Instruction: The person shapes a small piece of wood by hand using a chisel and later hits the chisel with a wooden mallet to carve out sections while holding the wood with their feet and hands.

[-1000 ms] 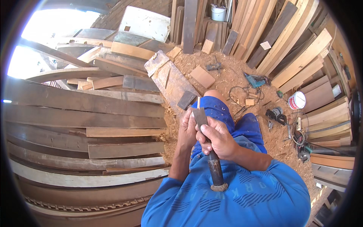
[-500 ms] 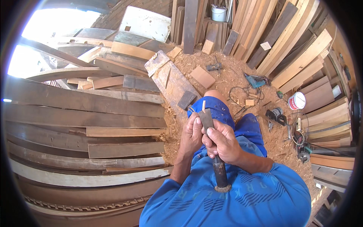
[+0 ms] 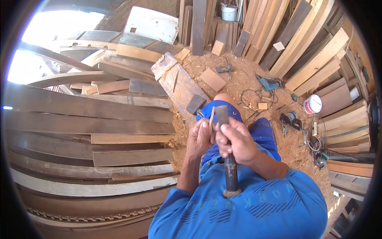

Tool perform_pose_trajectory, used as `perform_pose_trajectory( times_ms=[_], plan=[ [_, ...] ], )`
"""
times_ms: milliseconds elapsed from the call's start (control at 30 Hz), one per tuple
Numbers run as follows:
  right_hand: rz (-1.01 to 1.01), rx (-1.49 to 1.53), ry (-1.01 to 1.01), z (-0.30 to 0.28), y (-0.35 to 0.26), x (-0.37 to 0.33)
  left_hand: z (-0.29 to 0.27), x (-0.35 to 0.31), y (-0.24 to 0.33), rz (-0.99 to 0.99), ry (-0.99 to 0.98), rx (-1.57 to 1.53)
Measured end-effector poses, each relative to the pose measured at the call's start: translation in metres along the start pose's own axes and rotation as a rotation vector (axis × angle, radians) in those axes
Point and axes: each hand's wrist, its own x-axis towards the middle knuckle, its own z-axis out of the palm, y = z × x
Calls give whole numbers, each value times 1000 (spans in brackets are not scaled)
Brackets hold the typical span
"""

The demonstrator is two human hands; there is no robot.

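In my right hand (image 3: 238,141) is a chisel (image 3: 230,175), its wide metal blade pointing away from me and its dark handle running back toward my chest. The fingers wrap round it where blade meets handle. My left hand (image 3: 200,137) pinches a thin wooden stick (image 3: 211,119), which stands up close beside the left edge of the blade. Whether stick and blade touch I cannot tell. Both hands are held in front of my body, above my blue shorts (image 3: 264,137). The stick's lower end is hidden in the left fingers.
Stacked planks (image 3: 87,119) fill the left side. Ahead lie a worn board (image 3: 181,85) and a brown wood piece (image 3: 213,79) on shavings. To the right are a teal power tool (image 3: 267,83), cables, a white bucket (image 3: 312,104) and a dark power tool (image 3: 290,119). More boards (image 3: 294,44) lean behind.
My hands have moved slightly apart. The chisel's blade has turned more upright and shifted right, and more of the stick now shows beside it.
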Motion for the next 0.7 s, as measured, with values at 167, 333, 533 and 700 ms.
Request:
perform_pose_trajectory(
  times_ms=[167,333,533,700],
  plan=[
    [65,-45,-85,7,2,3,0,14,14,95,-30,142],
    [-130,-100,0,3,-15,-19,-10,-11,1,-23,-243,75],
    [-315,-370,119,-24,-35,-2,-27,-40,-30,-31,-44,76],
    [-324,-615,68,-37,-21,35,-5,-6,-10,125,-89,204]
  ],
)
